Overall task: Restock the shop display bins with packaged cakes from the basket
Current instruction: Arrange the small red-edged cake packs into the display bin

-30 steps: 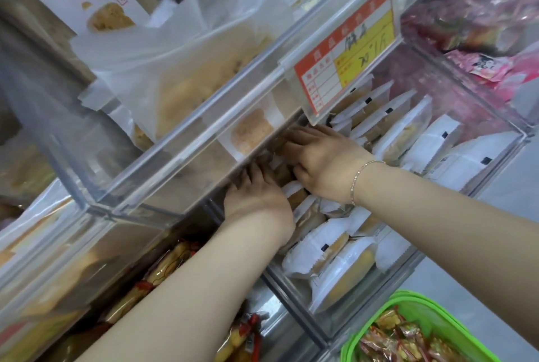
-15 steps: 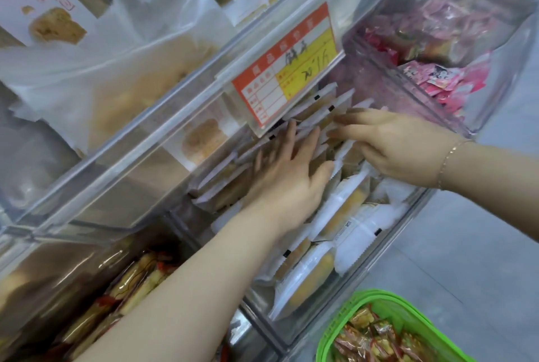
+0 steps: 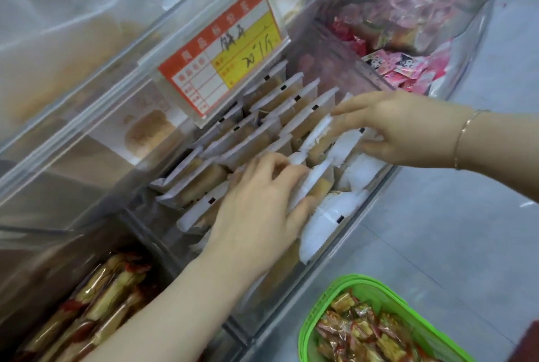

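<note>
My left hand (image 3: 259,207) lies palm-down on the white-wrapped cake packets (image 3: 271,116) in the clear middle bin (image 3: 376,186). Its fingers are curled over the top edges of a packet, with the thumb against the packet's near side, so I read it as gripping that packet (image 3: 313,183). At about two o'clock from it, my right hand (image 3: 399,128) reaches in from three o'clock. Its fingers are stretched nearly straight across the upper edges of the standing packets while the thumb tucks under from the near side, pinching one white packet (image 3: 345,144) between them. A thin bracelet (image 3: 463,137) sits on that wrist.

The packets stand in rows on edge, leaning toward twelve o'clock, and a few lie flat at the bin's near wall. An orange and yellow price tag (image 3: 224,55) hangs on the front lip of the upper bin (image 3: 96,75), at eleven o'clock from my hands; that bin holds larger pale bags, blurred.

At one o'clock, a neighbouring clear bin (image 3: 466,49) holds pink and red wrapped sweets (image 3: 405,69). At eight o'clock, below my left forearm, another bin holds gold and red wrapped bars (image 3: 96,303). At five o'clock the green basket (image 3: 323,312) stands on the grey floor (image 3: 452,230), well apart from both hands, with gold and red packaged cakes (image 3: 364,329) inside.
</note>
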{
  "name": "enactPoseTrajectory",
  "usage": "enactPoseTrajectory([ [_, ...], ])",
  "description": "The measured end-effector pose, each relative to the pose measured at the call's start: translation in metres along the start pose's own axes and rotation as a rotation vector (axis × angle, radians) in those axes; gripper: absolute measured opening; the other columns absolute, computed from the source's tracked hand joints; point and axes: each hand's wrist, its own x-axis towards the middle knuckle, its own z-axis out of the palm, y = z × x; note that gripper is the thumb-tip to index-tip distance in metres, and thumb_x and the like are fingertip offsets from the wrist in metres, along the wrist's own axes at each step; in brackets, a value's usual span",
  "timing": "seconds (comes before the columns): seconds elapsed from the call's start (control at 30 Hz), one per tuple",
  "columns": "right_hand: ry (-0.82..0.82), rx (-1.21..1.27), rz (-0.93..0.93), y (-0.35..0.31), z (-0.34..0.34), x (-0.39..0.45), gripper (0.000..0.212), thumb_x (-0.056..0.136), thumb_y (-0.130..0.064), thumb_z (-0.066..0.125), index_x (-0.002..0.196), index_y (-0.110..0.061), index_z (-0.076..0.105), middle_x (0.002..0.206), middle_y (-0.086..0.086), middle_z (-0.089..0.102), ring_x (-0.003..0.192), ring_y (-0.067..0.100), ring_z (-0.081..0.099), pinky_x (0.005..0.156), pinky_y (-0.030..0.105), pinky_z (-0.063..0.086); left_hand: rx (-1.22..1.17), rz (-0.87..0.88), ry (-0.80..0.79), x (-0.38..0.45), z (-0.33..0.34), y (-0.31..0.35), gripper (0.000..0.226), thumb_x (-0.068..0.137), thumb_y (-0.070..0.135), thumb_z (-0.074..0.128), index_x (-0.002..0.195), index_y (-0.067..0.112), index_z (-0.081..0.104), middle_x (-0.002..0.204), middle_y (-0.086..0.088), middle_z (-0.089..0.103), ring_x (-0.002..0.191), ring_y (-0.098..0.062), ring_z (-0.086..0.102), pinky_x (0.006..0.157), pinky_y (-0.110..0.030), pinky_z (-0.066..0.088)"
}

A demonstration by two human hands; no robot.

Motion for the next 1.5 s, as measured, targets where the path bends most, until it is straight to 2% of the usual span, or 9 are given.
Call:
enactPoseTrajectory([
  [0.1, 0.053, -0.159, 0.028, -0.010, 0.004, -0.001, 0.037, 0.091, -0.023, 0.050, 0.125, -0.035, 0.055, 0.124, -0.006, 0.039, 0.112, 0.016, 0.041, 0.079, 0.035, 0.047, 0.038, 0.017, 0.038, -0.002, 0.005, -0.001, 0.028, 0.089, 0.036, 0.060, 0.114, 0.024, 0.065, 0.117, -0.001, 0.052, 0.108, -0.022, 0.051, 0.080, -0.042, 0.051],
  [0.27, 0.099, -0.284, 0.045, -0.016, 0.008, 0.007, 0.031, 0.095, -0.026, 0.046, 0.121, -0.038, 0.058, 0.112, -0.010, 0.049, 0.106, 0.016, 0.044, 0.060, 0.030, 0.036, -0.024, -0.079, 0.077, 0.003, 0.009, -0.004, 0.024, 0.090, 0.027, 0.061, 0.113, 0.022, 0.065, 0.118, 0.000, 0.053, 0.108, -0.024, 0.050, 0.081, -0.046, 0.050],
  [0.47, 0.104, -0.123, 0.022, -0.005, 0.004, -0.014, 0.030, 0.094, -0.026, 0.045, 0.120, -0.030, 0.060, 0.114, -0.006, 0.051, 0.109, 0.017, 0.046, 0.077, 0.035, 0.047, 0.028, 0.083, 0.167, -0.012, 0.003, 0.013, 0.023, 0.090, 0.032, 0.060, 0.105, 0.018, 0.068, 0.103, -0.001, 0.057, 0.096, -0.022, 0.054, 0.080, -0.039, 0.045],
  [0.63, -0.055, 0.086, 0.053, 0.004, -0.008, -0.031, 0.029, 0.083, -0.020, 0.060, 0.106, -0.037, 0.067, 0.111, -0.010, 0.058, 0.103, 0.018, 0.054, 0.092, 0.039, 0.044, 0.031, 0.138, -0.036, -0.018, 0.001, 0.025, 0.033, 0.091, 0.046, 0.047, 0.102, 0.027, 0.070, 0.082, 0.010, 0.062, 0.079, -0.015, 0.061, 0.073, -0.030, 0.040],
  [0.8, -0.020, 0.067, 0.080, -0.004, -0.002, -0.023, 0.022, 0.086, -0.022, 0.061, 0.102, -0.035, 0.068, 0.114, -0.008, 0.061, 0.100, 0.019, 0.055, 0.090, 0.036, 0.045, 0.087, 0.161, -0.008, -0.025, 0.004, 0.020, 0.023, 0.089, 0.038, 0.063, 0.105, 0.024, 0.070, 0.082, 0.009, 0.065, 0.070, -0.016, 0.063, 0.068, -0.029, 0.046],
  [1.0, 0.001, -0.141, 0.105, -0.007, -0.006, -0.018, 0.024, 0.090, -0.035, 0.054, 0.110, -0.042, 0.065, 0.102, -0.009, 0.067, 0.086, 0.017, 0.057, 0.074, 0.029, 0.048, 0.315, 0.109, 0.084, -0.014, 0.005, 0.016, 0.007, 0.075, 0.023, 0.075, 0.068, 0.021, 0.072, 0.058, 0.006, 0.060, 0.045, -0.017, 0.049, 0.053, -0.022, 0.035],
  [1.23, 0.050, -0.165, 0.046, -0.008, 0.009, -0.021, 0.028, 0.090, -0.025, 0.050, 0.111, -0.032, 0.067, 0.105, -0.002, 0.064, 0.104, 0.023, 0.052, 0.085, 0.040, 0.047, 0.359, -0.003, 0.047, 0.003, 0.006, 0.044, 0.012, 0.068, 0.024, 0.075, 0.063, 0.022, 0.064, 0.055, 0.005, 0.060, 0.044, -0.017, 0.051, 0.045, -0.021, 0.017],
  [1.37, 0.235, -0.079, 0.090, -0.018, 0.011, -0.031, 0.029, 0.085, -0.004, 0.055, 0.106, -0.014, 0.071, 0.111, 0.007, 0.062, 0.105, 0.031, 0.048, 0.089, 0.043, 0.043, 0.198, -0.021, 0.009, -0.005, -0.001, 0.029, 0.018, 0.095, 0.032, 0.049, 0.108, 0.028, 0.062, 0.090, 0.004, 0.066, 0.079, -0.020, 0.064, 0.060, -0.030, 0.050],
  [1.5, 0.206, 0.170, -0.006, -0.055, 0.017, -0.048, 0.032, 0.079, -0.008, 0.054, 0.105, -0.020, 0.070, 0.101, -0.003, 0.057, 0.098, 0.022, 0.054, 0.083, 0.038, 0.048, 0.067, -0.070, -0.072, -0.033, -0.037, 0.004, 0.018, 0.089, 0.046, 0.053, 0.099, 0.035, 0.063, 0.091, 0.014, 0.059, 0.086, -0.007, 0.060, 0.070, -0.032, 0.053],
])
